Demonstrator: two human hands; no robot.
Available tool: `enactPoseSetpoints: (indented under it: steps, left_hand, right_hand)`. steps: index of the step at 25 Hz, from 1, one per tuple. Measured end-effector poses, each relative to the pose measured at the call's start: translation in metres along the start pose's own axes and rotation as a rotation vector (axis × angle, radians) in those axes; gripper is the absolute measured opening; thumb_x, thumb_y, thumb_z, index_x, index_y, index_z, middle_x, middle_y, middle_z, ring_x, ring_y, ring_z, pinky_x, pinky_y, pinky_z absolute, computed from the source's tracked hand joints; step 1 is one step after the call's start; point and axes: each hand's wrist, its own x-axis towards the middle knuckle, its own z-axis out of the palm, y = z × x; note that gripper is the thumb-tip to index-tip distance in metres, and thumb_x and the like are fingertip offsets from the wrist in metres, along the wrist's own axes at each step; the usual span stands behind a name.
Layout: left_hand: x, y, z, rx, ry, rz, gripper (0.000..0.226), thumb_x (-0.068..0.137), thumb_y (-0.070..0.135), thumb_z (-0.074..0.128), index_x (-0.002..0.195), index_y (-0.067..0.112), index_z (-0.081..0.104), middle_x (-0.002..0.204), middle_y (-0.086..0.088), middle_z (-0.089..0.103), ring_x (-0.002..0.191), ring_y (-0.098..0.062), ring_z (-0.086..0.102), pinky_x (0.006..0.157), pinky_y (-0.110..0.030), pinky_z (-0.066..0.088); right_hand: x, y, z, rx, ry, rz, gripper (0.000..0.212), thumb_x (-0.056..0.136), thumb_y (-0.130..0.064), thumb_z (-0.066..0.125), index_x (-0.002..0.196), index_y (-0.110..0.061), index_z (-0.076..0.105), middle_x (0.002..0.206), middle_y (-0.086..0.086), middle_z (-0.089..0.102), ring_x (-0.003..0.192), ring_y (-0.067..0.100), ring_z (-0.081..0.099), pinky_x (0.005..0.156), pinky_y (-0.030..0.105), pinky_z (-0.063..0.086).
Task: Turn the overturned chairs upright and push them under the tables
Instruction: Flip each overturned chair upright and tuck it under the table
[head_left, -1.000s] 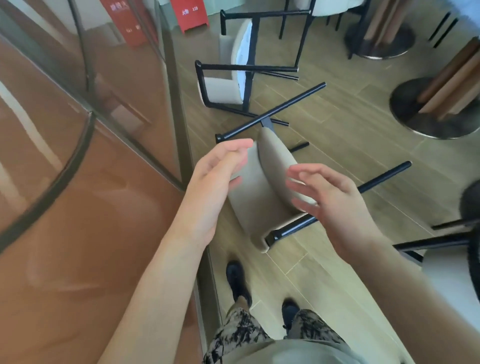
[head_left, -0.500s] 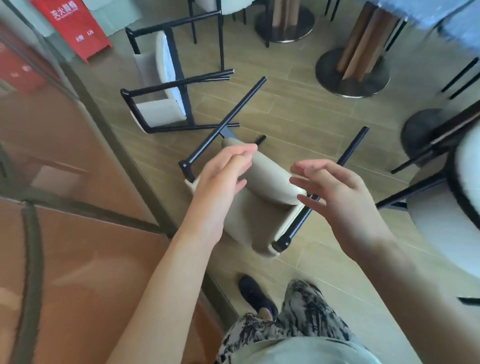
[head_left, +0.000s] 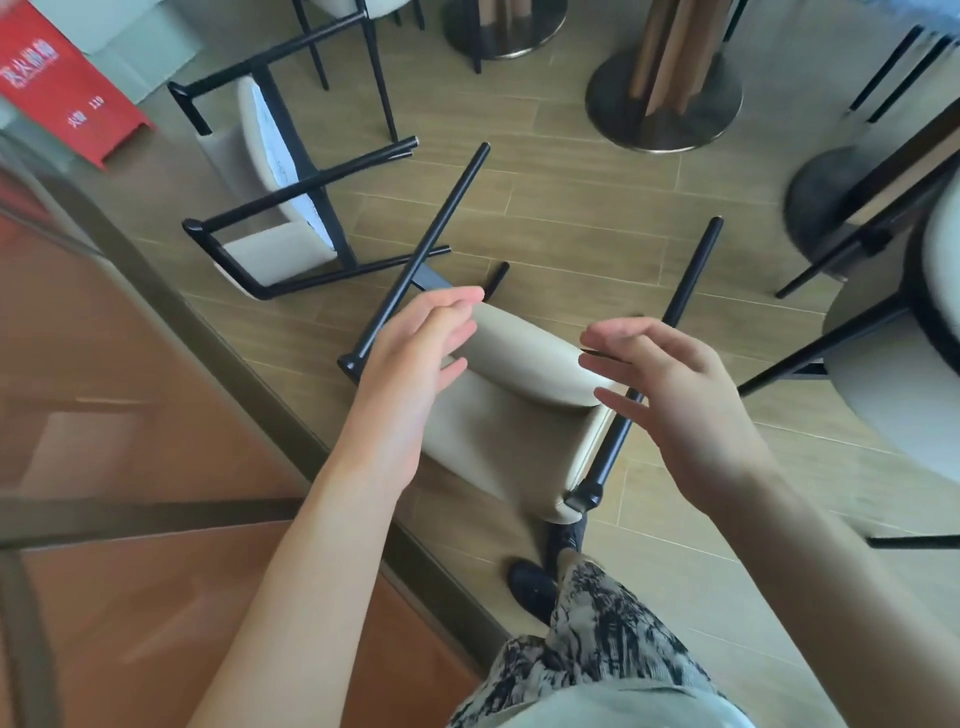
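A beige chair with black legs (head_left: 519, 410) lies overturned at frame centre; a second overturned chair (head_left: 275, 208) lies upper left.

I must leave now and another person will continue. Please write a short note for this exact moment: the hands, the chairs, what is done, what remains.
Left hand: open, empty, above the near chair.
Right hand: open, empty, on the chair's other side.
Near chair: overturned on the floor, black legs pointing away from you.
Second chair: on its side further back, near the red sign.
Done: neither of these chairs is upright.
Left: stand both up and push them under the tables; one table base is ahead.
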Motion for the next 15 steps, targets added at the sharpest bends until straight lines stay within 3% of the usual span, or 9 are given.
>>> enactPoseSetpoints:
  steps: [10, 15]
  left_hand:
    - [0.086, 0.04, 0.015, 0.037, -0.064, 0.001, 0.026, 0.085, 0.039, 0.056, 0.099, 0.04, 0.079, 0.125, 0.014, 0.073, 0.119, -0.004, 0.067, 0.106, -0.037, 0.049]
    - [0.127, 0.042, 0.016, 0.073, -0.182, -0.021, 0.026, 0.085, 0.038, 0.056, 0.095, 0.041, 0.08, 0.123, 0.014, 0.074, 0.119, -0.005, 0.067, 0.109, -0.041, 0.047]
  right_hand:
    - [0.098, -0.048, -0.014, 0.097, 0.132, -0.008, 0.02, 0.096, -0.023, 0.056, 0.103, -0.017, 0.074, 0.107, -0.007, 0.077, 0.097, 0.007, 0.074, 0.097, 0.038, 0.054]
    - [0.124, -0.03, 0.002, 0.09, 0.224, 0.069, 0.02, 0.097, -0.021, 0.053, 0.101, -0.017, 0.072, 0.108, -0.006, 0.076, 0.099, 0.008, 0.072, 0.099, 0.038, 0.053]
